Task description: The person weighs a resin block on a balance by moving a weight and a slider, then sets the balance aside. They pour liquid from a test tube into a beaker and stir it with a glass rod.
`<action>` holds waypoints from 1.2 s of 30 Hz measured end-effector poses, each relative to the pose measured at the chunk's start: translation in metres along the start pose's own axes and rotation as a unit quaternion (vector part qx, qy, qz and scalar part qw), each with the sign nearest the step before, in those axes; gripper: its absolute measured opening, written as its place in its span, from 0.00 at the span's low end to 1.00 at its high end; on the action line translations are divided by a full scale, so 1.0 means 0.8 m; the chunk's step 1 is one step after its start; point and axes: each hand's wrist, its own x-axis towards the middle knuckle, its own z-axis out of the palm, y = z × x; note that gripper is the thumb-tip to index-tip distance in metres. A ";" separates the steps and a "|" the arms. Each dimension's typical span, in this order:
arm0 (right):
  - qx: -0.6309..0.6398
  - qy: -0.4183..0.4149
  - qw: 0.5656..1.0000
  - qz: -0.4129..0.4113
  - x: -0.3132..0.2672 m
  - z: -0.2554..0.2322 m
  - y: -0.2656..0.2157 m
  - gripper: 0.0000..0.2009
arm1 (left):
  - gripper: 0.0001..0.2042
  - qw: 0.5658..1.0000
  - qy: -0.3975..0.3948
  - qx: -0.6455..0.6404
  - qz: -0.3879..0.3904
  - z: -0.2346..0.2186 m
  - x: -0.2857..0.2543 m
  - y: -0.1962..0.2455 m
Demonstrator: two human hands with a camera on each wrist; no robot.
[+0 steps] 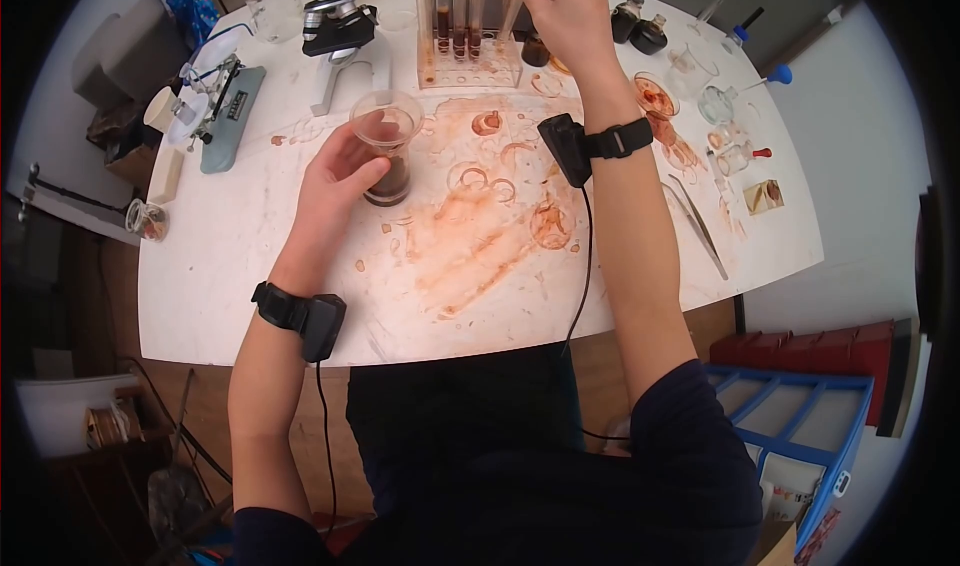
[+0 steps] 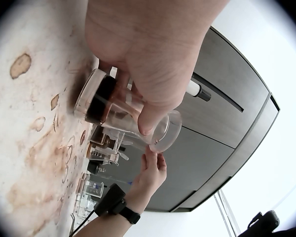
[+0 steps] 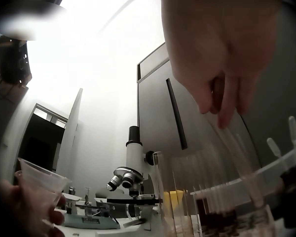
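My left hand (image 1: 340, 171) grips a clear vessel (image 1: 386, 126) with a wide flared rim, fingers and thumb around its side. Dark liquid (image 2: 101, 98) fills its lower part, and its base is close to the stained tabletop. At the back of the table, my right hand (image 1: 568, 16) pinches the upper end of a slanted test tube (image 3: 238, 158) between thumb and fingers. That tube's lower end overlaps the clear test tube rack (image 1: 470, 78) in the right wrist view. Several other tubes stand in the rack, some with dark red liquid (image 1: 459, 44).
A microscope (image 1: 340, 31) and a balance (image 1: 231, 116) stand to the left. Dark bottles (image 1: 648, 36), a dish with red residue (image 1: 655, 96), glassware (image 1: 718, 104) and metal tweezers (image 1: 697, 228) lie on the right. Reddish stains (image 1: 470, 241) cover the white table's (image 1: 200, 296) middle.
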 end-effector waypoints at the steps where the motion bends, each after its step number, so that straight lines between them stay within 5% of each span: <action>1: 0.001 0.007 1.000 0.006 0.000 0.002 0.002 0.10 | 0.29 1.000 0.000 0.001 -0.001 0.000 0.000 0.001; 27: -0.043 0.057 0.995 0.073 0.002 0.067 0.057 0.14 | 0.29 1.000 0.005 0.001 -0.002 0.002 0.000 -0.001; 36: -0.174 0.072 0.982 -0.005 0.018 0.074 0.080 0.15 | 0.29 1.000 0.007 -0.003 -0.004 0.000 0.002 -0.006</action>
